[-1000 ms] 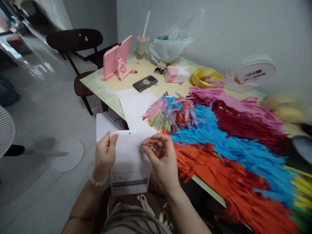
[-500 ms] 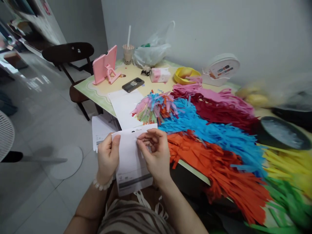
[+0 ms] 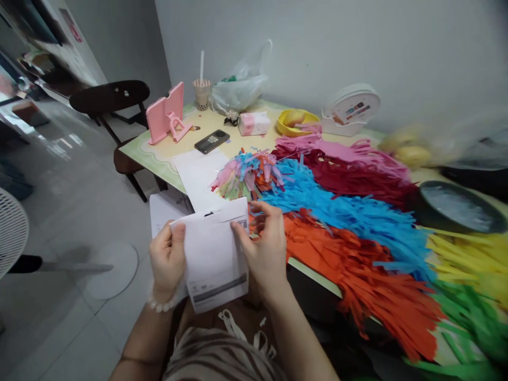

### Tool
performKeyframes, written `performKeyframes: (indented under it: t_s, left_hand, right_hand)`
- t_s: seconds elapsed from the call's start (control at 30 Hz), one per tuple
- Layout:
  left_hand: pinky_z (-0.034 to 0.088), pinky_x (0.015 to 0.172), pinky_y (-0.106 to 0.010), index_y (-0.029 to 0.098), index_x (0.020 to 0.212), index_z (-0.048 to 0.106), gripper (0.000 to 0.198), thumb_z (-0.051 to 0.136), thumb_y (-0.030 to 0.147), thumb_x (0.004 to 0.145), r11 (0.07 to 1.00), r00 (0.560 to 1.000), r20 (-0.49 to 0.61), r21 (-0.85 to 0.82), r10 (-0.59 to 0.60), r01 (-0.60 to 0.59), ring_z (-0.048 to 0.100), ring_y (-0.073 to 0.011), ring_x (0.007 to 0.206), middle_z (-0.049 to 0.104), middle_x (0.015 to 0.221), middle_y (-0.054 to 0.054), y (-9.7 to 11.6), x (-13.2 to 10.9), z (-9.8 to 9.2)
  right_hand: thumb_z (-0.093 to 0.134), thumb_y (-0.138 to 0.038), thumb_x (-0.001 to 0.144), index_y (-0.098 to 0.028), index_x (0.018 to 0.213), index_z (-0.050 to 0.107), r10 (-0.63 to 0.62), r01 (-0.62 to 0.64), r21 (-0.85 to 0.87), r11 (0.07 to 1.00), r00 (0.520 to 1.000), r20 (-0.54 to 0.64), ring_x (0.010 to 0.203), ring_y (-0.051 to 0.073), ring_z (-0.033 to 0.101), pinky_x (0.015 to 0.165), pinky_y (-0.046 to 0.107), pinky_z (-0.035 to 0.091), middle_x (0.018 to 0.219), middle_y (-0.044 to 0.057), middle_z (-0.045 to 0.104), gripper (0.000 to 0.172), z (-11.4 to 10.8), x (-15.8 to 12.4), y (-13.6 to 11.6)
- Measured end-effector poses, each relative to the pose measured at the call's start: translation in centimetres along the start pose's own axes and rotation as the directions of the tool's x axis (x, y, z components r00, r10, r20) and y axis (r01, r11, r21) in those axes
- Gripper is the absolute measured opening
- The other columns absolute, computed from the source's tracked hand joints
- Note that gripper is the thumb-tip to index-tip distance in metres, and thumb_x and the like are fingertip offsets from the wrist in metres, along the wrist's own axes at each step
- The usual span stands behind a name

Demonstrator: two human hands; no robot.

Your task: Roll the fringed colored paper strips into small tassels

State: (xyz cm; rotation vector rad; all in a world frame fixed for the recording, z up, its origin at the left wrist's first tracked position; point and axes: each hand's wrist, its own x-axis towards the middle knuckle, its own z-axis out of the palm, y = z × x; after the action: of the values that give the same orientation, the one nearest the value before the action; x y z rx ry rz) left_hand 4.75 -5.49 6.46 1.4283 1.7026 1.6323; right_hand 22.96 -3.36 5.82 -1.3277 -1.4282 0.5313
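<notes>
Above my lap I hold a white paper packet (image 3: 214, 248), with a small hang hole near its top edge and a grey printed band low down. My left hand (image 3: 167, 259) pinches its left edge, thumb in front. On the other side, my right hand (image 3: 265, 248) grips the upper right edge, its thumb on the front and the fingers behind. Just beyond the packet lie a white sheet (image 3: 200, 172) and a pile of short multicoloured paper strips (image 3: 250, 172).
Fringed bundles in orange (image 3: 357, 275), blue (image 3: 341, 198) and dark red (image 3: 341, 177) cover the table's right side. Farther back are a phone (image 3: 212, 141), a pink stand (image 3: 166, 114), a bubble tea cup (image 3: 202, 95) and a yellow bowl (image 3: 282, 127). A fan (image 3: 11, 233) stands at left.
My right hand has shifted from the packet's upper face to its right edge, and now holds it there. The view has swung slightly.
</notes>
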Motion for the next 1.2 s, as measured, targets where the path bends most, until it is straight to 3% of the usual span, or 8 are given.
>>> performKeyframes:
  t_s: [0.07,0.23,0.37,0.53,0.67,0.8,0.97,1.2]
  left_hand:
    - [0.037,0.046,-0.018,0.015,0.07,0.061,0.038,0.064,0.048,0.088,0.978,0.984,-0.086,-0.156,-0.155,0.14,0.049,-0.0089,0.05,0.057,0.059,0.002,-1.6,1.6,-0.7]
    - [0.058,0.071,-0.027,0.014,0.091,0.068,0.048,0.067,0.061,0.08,0.817,0.905,-0.219,-0.541,-0.364,0.197,0.07,-0.0186,0.079,0.075,0.094,-0.01,-6.4,8.0,0.2]
    - [0.056,0.089,-0.034,0.019,0.126,0.057,0.055,0.046,0.061,0.093,0.823,0.937,-0.105,-0.519,-0.333,0.233,0.064,-0.0245,0.117,0.056,0.143,-0.019,-8.9,11.4,1.3]
    - [0.049,0.103,-0.04,0.025,0.144,0.04,0.051,0.044,0.049,0.098,0.98,0.947,-0.309,-0.196,-0.084,0.023,0.05,-0.0261,0.136,0.04,0.154,-0.017,-9.8,11.1,1.9]
    - [0.038,0.114,-0.048,0.021,0.13,0.057,0.039,0.051,0.04,0.096,0.946,0.965,-0.039,0.211,0.261,-0.247,0.046,-0.0292,0.137,0.053,0.143,-0.015,-9.6,9.4,4.2]
    - [0.031,0.113,-0.064,0.02,0.127,0.063,0.039,0.061,0.034,0.09,0.727,0.894,0.379,0.541,0.238,-0.423,0.036,-0.0411,0.141,0.052,0.147,-0.015,-9.9,8.7,6.5]
    - [0.044,0.109,-0.049,0.013,0.125,0.064,0.038,0.053,0.014,0.089,0.595,0.863,0.458,0.64,0.214,-0.486,0.048,-0.0347,0.134,0.056,0.141,-0.019,-11.5,9.9,6.1]
    - [0.053,0.093,-0.04,0.017,0.114,0.072,0.03,0.05,0.018,0.093,0.515,0.836,0.491,0.665,0.245,-0.541,0.062,-0.0284,0.113,0.07,0.123,-0.012,-10.9,11.0,4.8]
  right_hand:
    - [0.073,-0.03,0.081,-0.023,0.13,0.049,0.091,-0.108,0.094,0.99,0.981,0.171,0.103,0.022,0.059,0.087,0.038,0.052,0.122,0.011,0.059,0.056,-1.2,-0.3,1.1]
    - [0.06,-0.024,0.089,-0.022,0.134,0.053,0.011,-0.292,0.246,0.924,0.665,0.747,0.102,0.021,0.066,0.088,0.034,0.053,0.117,0.006,0.069,0.046,-2.8,0.9,0.3]
    - [0.057,-0.01,0.083,-0.026,0.135,0.055,-0.141,0.158,0.012,0.987,0.838,0.527,0.089,0.023,0.068,0.081,0.033,0.054,0.111,0.005,0.073,0.055,0.5,4.9,-3.4]
    - [0.069,-0.027,0.086,-0.018,0.136,0.056,-0.265,0.54,-0.34,0.77,0.755,0.6,0.122,0.034,0.055,0.099,0.047,0.048,0.138,0.018,0.06,0.052,8.0,11.5,-3.6]
    - [0.054,-0.036,0.097,-0.018,0.14,0.053,-0.08,0.321,-0.673,0.666,0.928,0.363,0.142,0.039,0.034,0.112,0.064,0.025,0.155,0.019,0.041,0.047,9.1,17.9,1.5]
    - [0.06,-0.042,0.091,-0.012,0.146,0.047,0.181,0.16,-0.781,0.603,0.926,0.33,0.142,0.049,0.031,0.107,0.067,0.029,0.157,0.027,0.033,0.063,7.9,19.7,7.7]
    - [0.04,-0.003,0.09,-0.006,0.15,0.039,0.18,0.19,-0.751,0.632,0.907,0.381,0.137,0.035,0.045,0.107,0.048,0.04,0.154,0.027,0.038,0.061,8.2,17.9,11.3]
    - [0.036,0.002,0.084,-0.009,0.152,0.039,0.002,0.271,-0.638,0.721,0.92,0.393,0.136,0.029,0.045,0.112,0.044,0.036,0.151,0.019,0.046,0.068,6.0,17.6,8.4]
